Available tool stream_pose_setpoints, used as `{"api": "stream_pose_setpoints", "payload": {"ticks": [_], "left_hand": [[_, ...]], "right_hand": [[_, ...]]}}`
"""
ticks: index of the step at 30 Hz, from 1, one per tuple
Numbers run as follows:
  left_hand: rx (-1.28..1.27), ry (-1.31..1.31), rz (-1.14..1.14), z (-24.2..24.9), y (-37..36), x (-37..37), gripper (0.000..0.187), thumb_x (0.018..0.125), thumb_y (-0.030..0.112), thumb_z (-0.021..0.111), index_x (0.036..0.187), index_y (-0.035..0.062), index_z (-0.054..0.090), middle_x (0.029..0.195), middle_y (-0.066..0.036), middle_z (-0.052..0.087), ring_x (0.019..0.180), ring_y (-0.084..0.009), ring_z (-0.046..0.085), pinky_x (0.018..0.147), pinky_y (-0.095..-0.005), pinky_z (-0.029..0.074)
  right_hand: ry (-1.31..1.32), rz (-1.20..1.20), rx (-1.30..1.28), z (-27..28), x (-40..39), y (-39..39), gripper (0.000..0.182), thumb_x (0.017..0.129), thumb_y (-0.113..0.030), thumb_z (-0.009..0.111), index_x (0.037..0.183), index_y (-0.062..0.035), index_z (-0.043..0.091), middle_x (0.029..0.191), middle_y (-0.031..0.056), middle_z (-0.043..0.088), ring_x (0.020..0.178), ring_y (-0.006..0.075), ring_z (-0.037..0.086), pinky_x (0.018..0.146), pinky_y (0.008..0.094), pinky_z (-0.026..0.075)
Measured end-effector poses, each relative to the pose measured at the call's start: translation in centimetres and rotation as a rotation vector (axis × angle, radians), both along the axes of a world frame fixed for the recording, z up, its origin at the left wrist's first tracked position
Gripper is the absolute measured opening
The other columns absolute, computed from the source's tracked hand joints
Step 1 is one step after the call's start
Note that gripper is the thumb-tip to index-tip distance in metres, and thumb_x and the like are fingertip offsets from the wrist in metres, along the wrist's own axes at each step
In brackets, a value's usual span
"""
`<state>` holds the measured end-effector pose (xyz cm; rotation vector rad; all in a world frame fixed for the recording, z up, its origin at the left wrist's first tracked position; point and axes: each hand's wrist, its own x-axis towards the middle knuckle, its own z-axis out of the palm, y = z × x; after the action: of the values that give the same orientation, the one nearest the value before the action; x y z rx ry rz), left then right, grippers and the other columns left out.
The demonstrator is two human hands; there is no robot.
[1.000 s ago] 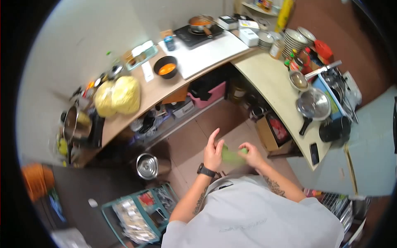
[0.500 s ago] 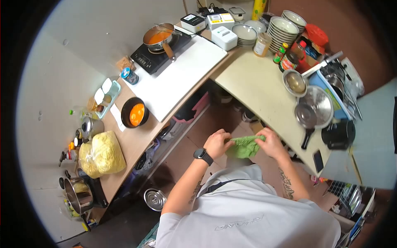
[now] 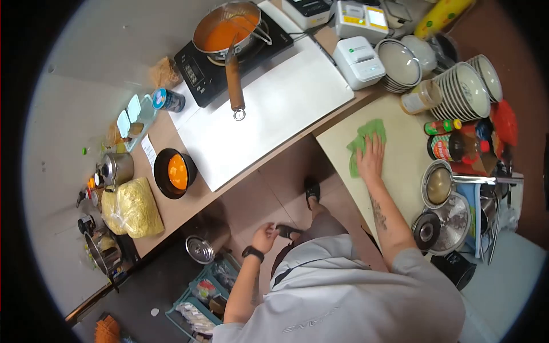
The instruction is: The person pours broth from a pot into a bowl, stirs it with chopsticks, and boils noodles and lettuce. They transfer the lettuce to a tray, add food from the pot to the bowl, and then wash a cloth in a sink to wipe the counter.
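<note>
My right hand (image 3: 371, 157) presses flat on a green cloth (image 3: 363, 140) spread on the pale wooden counter (image 3: 400, 166), near the counter's left end. My left hand (image 3: 264, 236) hangs low by my hip over the brown floor, holding nothing, with a black watch on its wrist. A pot of orange soup (image 3: 224, 27) with a wooden handle sits on a black induction hob (image 3: 200, 71) at the back. A black bowl of orange liquid (image 3: 175, 171) stands on the left counter.
Stacked bowls (image 3: 466, 86), a white device (image 3: 359, 62), sauce bottles (image 3: 452, 146) and metal pans (image 3: 446, 214) crowd the right counter. A bag of yellow noodles (image 3: 131, 208) lies on the left counter. A white board (image 3: 269, 108) lies beside the hob. A steel bowl (image 3: 199, 249) sits low down.
Both hands held the green cloth in front of my body; now my right hand has laid it on the pale counter and my left hand has dropped to my side.
</note>
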<state>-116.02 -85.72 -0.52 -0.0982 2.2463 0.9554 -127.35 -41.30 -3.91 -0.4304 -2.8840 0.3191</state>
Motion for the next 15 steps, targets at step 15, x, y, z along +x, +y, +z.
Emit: {"api": "stream_pose_setpoints", "payload": {"ticks": [15], "left_hand": [[0.053, -0.444, 0.779, -2.1, -6.4, 16.3, 0.031, 0.09, 0.022, 0.067, 0.113, 0.0018, 0.061, 0.093, -0.007, 0.066, 0.079, -0.0163, 0.065, 0.067, -0.0295, 0.051]], "right_hand": [[0.235, 0.546, -0.601, 4.8, -6.6, -17.9, 0.018, 0.084, -0.004, 0.06, 0.1, 0.0005, 0.066, 0.103, 0.0151, 0.066, 0.105, 0.0319, 0.06, 0.092, 0.0406, 0.05]]}}
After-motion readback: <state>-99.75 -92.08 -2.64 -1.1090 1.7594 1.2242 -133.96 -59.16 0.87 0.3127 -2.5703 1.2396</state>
